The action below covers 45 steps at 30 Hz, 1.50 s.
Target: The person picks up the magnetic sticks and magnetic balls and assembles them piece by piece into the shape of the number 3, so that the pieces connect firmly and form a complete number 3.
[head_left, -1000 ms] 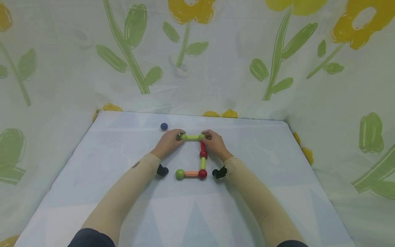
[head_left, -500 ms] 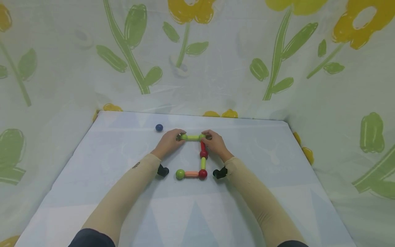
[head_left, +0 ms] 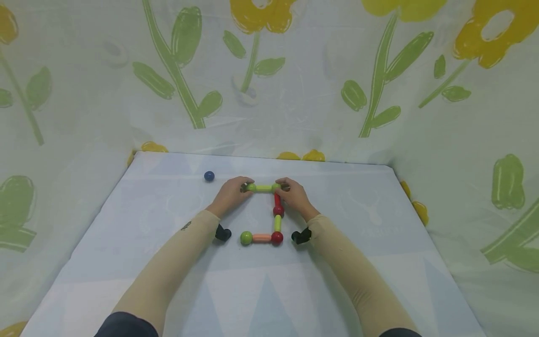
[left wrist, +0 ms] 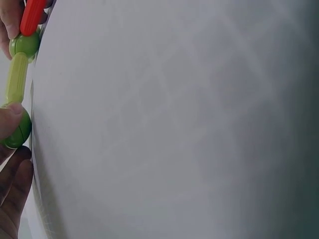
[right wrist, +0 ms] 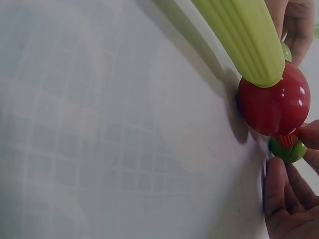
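Note:
A chain of toy balls and rods lies on the table. My left hand (head_left: pixel 229 193) pinches the green ball (head_left: pixel 251 187) at its far left end; in the left wrist view the thumb lies on this ball (left wrist: pixel 21 130). A yellow-green rod (head_left: pixel 264 188) runs across to a second green ball (head_left: pixel 275 186), gripped by my right hand (head_left: pixel 295 195). From there a red rod (head_left: pixel 277 200) comes down to a red ball (head_left: pixel 278 211), another yellow-green rod (head_left: pixel 277 223) and a second red ball (head_left: pixel 277 238). An orange rod (head_left: pixel 262 238) joins that to a green ball (head_left: pixel 246 238).
A loose blue ball (head_left: pixel 209 176) lies on the white table (head_left: pixel 345 281), beyond my left hand. Black wrist devices (head_left: pixel 223 233) hang under both forearms, on either side of the chain. Flower-printed cloth (head_left: pixel 303 93) stands behind the table.
The blue ball has rolled to the left and slightly nearer, away from my left hand. Both hands and the chain have stayed almost where they were.

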### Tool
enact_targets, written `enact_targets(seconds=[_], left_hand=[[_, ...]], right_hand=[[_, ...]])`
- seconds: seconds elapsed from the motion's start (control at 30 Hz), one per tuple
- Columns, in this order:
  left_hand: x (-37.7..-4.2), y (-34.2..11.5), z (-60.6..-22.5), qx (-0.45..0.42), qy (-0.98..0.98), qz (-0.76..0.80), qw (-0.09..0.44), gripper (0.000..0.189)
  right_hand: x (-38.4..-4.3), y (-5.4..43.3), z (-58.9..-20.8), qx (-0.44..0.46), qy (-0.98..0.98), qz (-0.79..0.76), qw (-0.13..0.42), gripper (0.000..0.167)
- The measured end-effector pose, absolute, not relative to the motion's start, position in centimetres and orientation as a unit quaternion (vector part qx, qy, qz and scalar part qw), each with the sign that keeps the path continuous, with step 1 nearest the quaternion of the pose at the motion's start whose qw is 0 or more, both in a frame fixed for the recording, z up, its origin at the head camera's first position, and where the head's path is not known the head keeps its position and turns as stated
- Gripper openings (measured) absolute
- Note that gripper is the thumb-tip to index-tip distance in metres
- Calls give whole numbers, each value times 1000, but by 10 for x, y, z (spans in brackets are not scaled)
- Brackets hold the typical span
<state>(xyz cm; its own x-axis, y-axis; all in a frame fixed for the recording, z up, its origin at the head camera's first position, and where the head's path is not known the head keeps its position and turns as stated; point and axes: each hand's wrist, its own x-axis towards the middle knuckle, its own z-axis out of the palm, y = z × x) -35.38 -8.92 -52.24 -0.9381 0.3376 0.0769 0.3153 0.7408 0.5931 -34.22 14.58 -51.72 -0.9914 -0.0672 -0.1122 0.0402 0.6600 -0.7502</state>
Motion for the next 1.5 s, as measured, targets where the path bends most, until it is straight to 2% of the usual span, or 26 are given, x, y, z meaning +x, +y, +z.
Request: enact_targets(seconds=[0.2,0.47,0.6,0.9,1.2,1.5], left_hand=[[-354,-90,-523,173,932,319,19,42],[-356,-91,-525,172,930,324,15,41],[-357,-91,-525,165,932,322,19,41],[-357,-91,-527,172,928,331,14,42],[-357,-90,-528,169,927,334,13,41],[-356,-91,-529,168,927,334,12,41]], right_hand=[[-342,150,-517,-8,906,-419,53,37],[-347,165,-515,-1,921,-390,-18,30],[-354,171,-517,-10,933,-358,-33,29],[-363,173,-520,-7,949,-315,-7,31],[-361,172,-518,14,947,-319,12,23],[-357,179,-519,1,950,-313,26,26]])
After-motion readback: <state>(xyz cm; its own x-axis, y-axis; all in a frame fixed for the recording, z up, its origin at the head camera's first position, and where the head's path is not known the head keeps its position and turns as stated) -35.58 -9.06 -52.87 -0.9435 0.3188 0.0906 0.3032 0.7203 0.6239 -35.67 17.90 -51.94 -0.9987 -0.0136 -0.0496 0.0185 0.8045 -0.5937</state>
